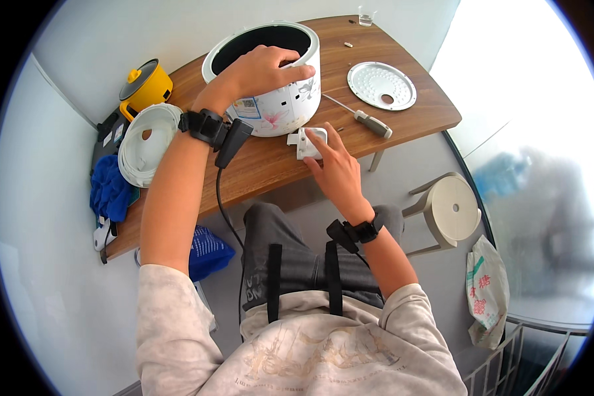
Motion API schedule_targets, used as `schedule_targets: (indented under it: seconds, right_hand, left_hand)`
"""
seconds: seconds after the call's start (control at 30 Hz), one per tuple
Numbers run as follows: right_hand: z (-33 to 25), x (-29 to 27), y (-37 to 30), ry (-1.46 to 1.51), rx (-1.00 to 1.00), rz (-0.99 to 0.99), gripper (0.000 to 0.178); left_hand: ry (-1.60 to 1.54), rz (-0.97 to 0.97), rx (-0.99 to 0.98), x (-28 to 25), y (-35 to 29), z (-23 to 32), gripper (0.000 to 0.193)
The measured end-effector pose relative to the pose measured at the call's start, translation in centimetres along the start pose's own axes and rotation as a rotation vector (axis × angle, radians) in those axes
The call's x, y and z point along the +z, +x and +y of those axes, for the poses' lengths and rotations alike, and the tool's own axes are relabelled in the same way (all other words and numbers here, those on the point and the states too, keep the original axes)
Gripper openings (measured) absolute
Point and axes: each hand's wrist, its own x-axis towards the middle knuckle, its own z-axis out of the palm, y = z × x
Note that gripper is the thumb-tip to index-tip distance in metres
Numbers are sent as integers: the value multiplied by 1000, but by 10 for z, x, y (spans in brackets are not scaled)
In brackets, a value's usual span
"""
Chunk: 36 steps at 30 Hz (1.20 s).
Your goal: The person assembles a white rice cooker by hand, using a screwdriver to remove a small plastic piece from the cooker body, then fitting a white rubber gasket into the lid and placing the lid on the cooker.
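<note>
Reaching over the brown wooden surface point(264, 165), the person has both arms out in the head view. The left grip point(261, 69) lies across the rim of a big white pot point(280, 109) with flowers on its side. Its fingers bend down into the pot, so I cannot tell if it is squeezing. The right grip point(336, 168) is closed on a small white piece point(304, 146), near the edge of the surface, just in front of the pot. To the right lie a screwdriver point(374, 124) and a round silver plate point(373, 82) with a hole. On the left are a yellow pot point(153, 89) and a round white lid point(153, 157). A pale stool point(442, 214) stands on the floor point(399, 171).
</note>
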Motion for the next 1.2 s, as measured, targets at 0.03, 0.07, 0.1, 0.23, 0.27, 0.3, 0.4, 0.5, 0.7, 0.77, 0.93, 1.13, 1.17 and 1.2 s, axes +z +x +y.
schedule_targets:
  seconds: [0.03,0.07,0.1,0.23,0.27,0.3,0.4,0.5,0.7,0.77,0.93,1.13,1.17,1.2]
  right_hand:
    - [-1,0,-2,25,9,35,48]
    - [-2,0,-3,52,18,72,47]
    - [0,-1,-5,61,11,96,46]
    - [20,-24,-2,-34,51,221,42]
    - [27,-34,3,-94,74,257,41]
    - [30,-43,9,-122,117,287,36]
    - [61,-52,27,-337,-48,311,33]
    - [66,-56,40,-290,13,88,30]
    - [66,-42,46,-368,-190,185,21]
    - [62,-37,46,-295,-204,96,18]
    - [59,-16,46,-247,-178,-60,5]
    - [60,-3,57,-191,-94,-116,2]
    - [63,-1,59,-191,-116,-99,4]
    - [67,2,62,-191,-139,-83,6]
  left_hand:
    - [28,30,27,2,0,-2,63]
    - [57,60,55,2,-2,-3,60]
    - [85,90,82,2,-2,-4,58]
    - [137,48,45,-5,-4,7,54]
    - [139,64,54,-5,-4,8,53]
    - [138,81,62,-5,-5,10,53]
    - [203,122,56,-2,0,5,51]
    - [230,183,70,-2,5,-2,49]
    - [283,213,97,-1,13,-10,45]
    - [295,238,100,1,16,-16,45]
    - [328,310,119,2,29,-26,45]
    - [379,388,87,10,45,-38,46]
    - [377,364,52,8,47,-36,47]
    - [374,339,17,8,48,-35,47]
